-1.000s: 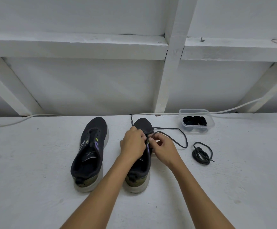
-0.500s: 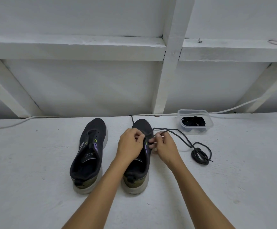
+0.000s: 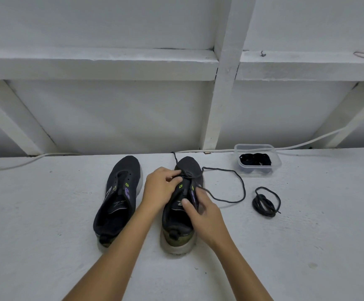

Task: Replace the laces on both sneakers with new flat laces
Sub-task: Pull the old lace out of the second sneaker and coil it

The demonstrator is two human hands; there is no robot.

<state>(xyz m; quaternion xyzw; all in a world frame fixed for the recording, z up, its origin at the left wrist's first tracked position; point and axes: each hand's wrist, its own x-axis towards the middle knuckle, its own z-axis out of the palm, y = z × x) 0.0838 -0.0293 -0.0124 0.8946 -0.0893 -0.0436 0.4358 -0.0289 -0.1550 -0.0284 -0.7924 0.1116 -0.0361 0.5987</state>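
White worktop [image 3: 46, 213], white framed wall behind. Both forearms reach in over R shoe [image 3: 182, 205]. Left hand [image 3: 162, 187] curled, pinching lace [image 3: 231, 185] at the lower eyelets. Right hand [image 3: 205, 213] on the tongue/right eyelet side, fingers bent; can't tell if it grips lace. Lace loops out to the right. L shoe [image 3: 120, 198] unlaced, just beside. Coiled lace [image 3: 265, 202] right of that; tub [image 3: 257, 159] w/ black laces near wall.

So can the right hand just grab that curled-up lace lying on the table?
Probably yes. The coiled lace lies in the open to the right of the right hand, with only bare table between them. But the hand is busy on the sneaker and would have to leave it first.
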